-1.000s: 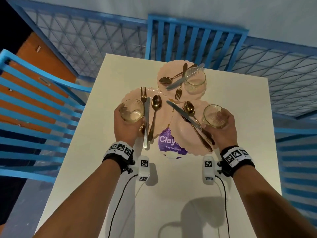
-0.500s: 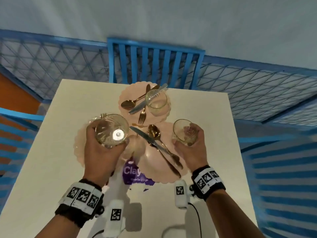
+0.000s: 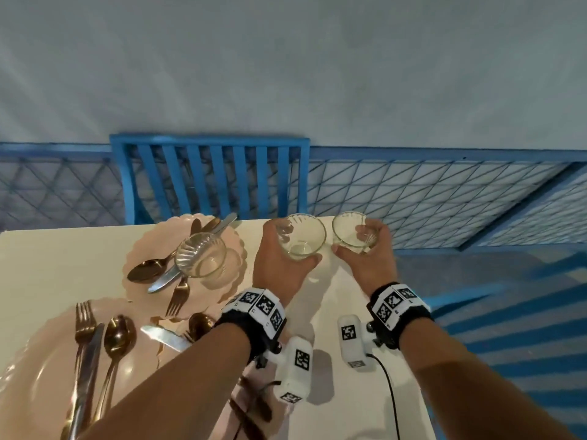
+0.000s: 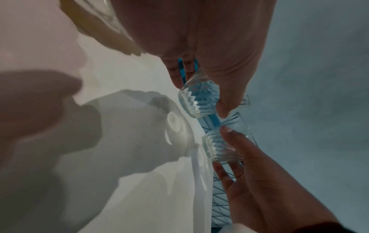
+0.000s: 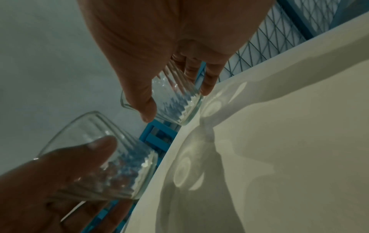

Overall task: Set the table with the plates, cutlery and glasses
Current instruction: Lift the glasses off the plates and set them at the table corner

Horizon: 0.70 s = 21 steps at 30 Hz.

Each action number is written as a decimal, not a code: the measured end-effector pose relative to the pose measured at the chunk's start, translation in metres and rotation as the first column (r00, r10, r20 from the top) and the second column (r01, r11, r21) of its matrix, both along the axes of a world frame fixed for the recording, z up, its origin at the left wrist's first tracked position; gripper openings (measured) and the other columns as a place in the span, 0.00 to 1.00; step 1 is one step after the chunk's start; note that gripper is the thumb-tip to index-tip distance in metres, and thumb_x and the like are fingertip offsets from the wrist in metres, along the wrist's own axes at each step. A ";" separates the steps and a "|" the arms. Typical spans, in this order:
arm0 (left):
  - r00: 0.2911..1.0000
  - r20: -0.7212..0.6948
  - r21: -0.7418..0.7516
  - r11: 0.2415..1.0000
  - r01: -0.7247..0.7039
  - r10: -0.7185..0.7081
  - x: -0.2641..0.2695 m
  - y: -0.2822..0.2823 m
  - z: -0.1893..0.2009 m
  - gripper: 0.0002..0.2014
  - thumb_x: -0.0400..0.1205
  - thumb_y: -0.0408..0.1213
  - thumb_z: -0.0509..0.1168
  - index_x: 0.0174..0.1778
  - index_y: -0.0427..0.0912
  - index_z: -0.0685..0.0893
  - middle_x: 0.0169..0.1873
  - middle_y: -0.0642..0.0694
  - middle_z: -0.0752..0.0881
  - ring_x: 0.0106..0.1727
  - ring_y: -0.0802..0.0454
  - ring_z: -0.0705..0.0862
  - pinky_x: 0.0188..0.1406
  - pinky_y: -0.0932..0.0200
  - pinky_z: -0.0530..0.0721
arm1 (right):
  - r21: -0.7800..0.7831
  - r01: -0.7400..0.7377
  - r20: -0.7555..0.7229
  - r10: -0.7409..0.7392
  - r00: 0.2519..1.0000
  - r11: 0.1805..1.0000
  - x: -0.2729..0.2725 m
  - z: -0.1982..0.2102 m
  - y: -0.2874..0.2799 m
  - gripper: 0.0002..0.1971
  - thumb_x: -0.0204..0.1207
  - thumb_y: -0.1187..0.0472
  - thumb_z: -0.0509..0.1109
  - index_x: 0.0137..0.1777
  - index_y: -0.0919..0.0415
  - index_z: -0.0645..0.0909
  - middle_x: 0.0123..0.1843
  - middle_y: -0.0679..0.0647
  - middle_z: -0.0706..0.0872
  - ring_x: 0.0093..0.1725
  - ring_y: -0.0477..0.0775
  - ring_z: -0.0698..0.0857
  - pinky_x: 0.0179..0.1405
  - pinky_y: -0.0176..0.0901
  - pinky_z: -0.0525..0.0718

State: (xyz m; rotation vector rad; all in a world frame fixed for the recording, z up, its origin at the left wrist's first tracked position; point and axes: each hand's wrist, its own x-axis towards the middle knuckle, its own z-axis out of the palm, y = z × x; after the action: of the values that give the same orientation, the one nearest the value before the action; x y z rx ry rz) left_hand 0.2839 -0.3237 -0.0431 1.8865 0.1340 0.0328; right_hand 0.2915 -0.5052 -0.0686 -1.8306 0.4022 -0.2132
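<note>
A: Near side?
B: Pink plates [image 3: 38, 369] w/ cutlery [image 3: 95, 354], left of arms.
A: Hands?
B: L hand [image 3: 279, 265] wraps one glass [image 3: 301, 238], R hand [image 3: 365, 258] wraps another glass [image 3: 352, 231], both above table [image 3: 343, 293] far-right corner, bare top below.

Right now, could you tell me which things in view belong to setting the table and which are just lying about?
Belongs to the job:
- glass in left hand
- glass in right hand
- third glass on the far plate
- near plate
- forks, knives, spoons on the plates

Just there:
- blue chair
- blue mesh railing
</note>
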 end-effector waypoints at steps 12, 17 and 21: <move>0.999 -0.052 0.026 1.000 0.003 -0.001 0.045 -0.032 -0.031 0.34 0.68 0.39 0.84 0.63 0.54 0.71 0.58 0.57 0.81 0.53 0.61 0.81 0.45 0.71 0.74 | -0.044 0.028 0.007 -0.028 1.000 0.999 0.032 -0.020 -0.022 0.38 0.64 0.64 0.87 0.69 0.48 0.71 0.53 0.35 0.81 0.48 0.28 0.82 0.45 0.21 0.77; 0.999 -0.052 0.051 0.999 0.008 -0.006 0.047 -0.038 -0.036 0.34 0.66 0.41 0.84 0.62 0.55 0.70 0.57 0.57 0.82 0.55 0.54 0.83 0.52 0.60 0.79 | -0.044 0.037 -0.006 -0.038 0.999 0.998 0.028 -0.023 -0.022 0.38 0.63 0.63 0.88 0.69 0.47 0.71 0.55 0.36 0.82 0.52 0.32 0.83 0.51 0.27 0.79; 0.997 -0.070 0.005 1.000 -0.017 0.017 0.046 -0.041 -0.038 0.35 0.67 0.40 0.84 0.64 0.54 0.71 0.57 0.57 0.82 0.55 0.55 0.84 0.49 0.64 0.80 | -0.043 0.014 -0.019 -0.015 1.000 0.999 0.028 -0.022 -0.022 0.39 0.63 0.61 0.88 0.69 0.46 0.70 0.54 0.36 0.82 0.52 0.34 0.83 0.54 0.35 0.82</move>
State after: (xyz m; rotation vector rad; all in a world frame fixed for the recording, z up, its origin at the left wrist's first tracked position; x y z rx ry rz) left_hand 0.3296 -0.3642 -0.0813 1.8921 0.1986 -0.0214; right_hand 0.3198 -0.5268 -0.0904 -1.8735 0.4273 -0.2158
